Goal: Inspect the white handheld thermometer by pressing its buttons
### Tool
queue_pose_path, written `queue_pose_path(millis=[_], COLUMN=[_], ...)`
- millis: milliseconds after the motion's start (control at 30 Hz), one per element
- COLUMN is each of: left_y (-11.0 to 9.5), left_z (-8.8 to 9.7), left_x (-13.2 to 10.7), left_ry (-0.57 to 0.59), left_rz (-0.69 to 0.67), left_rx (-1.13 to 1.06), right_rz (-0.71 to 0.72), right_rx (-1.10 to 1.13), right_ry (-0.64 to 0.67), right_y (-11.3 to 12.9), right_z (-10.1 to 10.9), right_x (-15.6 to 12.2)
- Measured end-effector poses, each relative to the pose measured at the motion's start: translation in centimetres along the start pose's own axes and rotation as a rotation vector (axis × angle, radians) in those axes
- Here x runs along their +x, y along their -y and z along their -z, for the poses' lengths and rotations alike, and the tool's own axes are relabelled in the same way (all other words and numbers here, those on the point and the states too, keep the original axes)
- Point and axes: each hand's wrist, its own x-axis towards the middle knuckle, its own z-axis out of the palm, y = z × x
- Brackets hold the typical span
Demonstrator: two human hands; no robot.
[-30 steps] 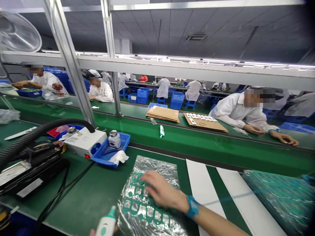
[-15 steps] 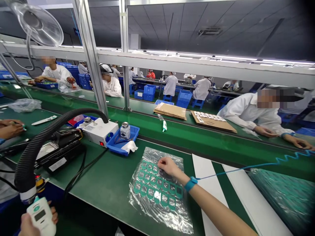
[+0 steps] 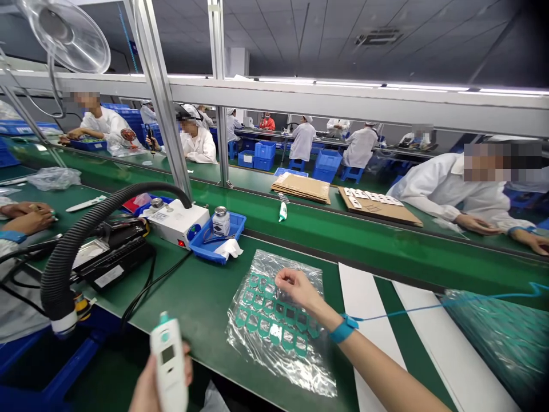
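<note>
My left hand (image 3: 144, 388) is wrapped round a white handheld thermometer (image 3: 171, 372) with a green tip, a green button and a small dark display. It is upright in front of the bench's near edge. Over a clear plastic sheet (image 3: 300, 375), my right hand (image 3: 297, 288) has its thumb and fingers pinched together; what is between them, if anything, is too small to make out. Rows of green ring-shaped pieces (image 3: 252, 321) lie on the sheet, just below and left of those fingertips. A blue strap (image 3: 344, 329) with a coiled cord circles my right wrist.
White strips (image 3: 369, 309) and a stack of bagged green pieces (image 3: 493, 326) lie to the right. A blue tray (image 3: 205, 252) with a bottle (image 3: 221, 221) stands behind, beside a white box (image 3: 178, 223) with a black hose (image 3: 60, 257). Co-workers sit across the green belt (image 3: 257, 217).
My left hand has carried the thermometer rightward and slightly up, away from the hose end. My right hand stays pinched at the same spot over the sheet. The view has shifted slightly.
</note>
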Motion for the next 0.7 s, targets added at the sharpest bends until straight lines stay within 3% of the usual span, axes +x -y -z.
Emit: queue_pose_path(millis=[133,267,433,700], left_y=[2.8,4.9,6.1,6.9], left_z=[-7.1,-10.7,-12.3,-12.6], left_x=[-2.3,-2.6,-3.2,-3.0], left_ry=[0.330,0.439,0.476,0.477], left_rz=[0.163,0.225,0.219,0.194], left_rx=[0.034,0.129,0.233,0.259], right_rz=[0.038,0.044,0.029,0.029], right_rx=[0.092,0.114,0.126,0.171], right_ry=[0.109,0.115,0.093,0.095], right_y=[3.6,5.3,5.0,4.2], right_z=[-0.7,-0.9,-0.5,-0.4], right_x=[-3.2,-5.8,-7.2,-7.5])
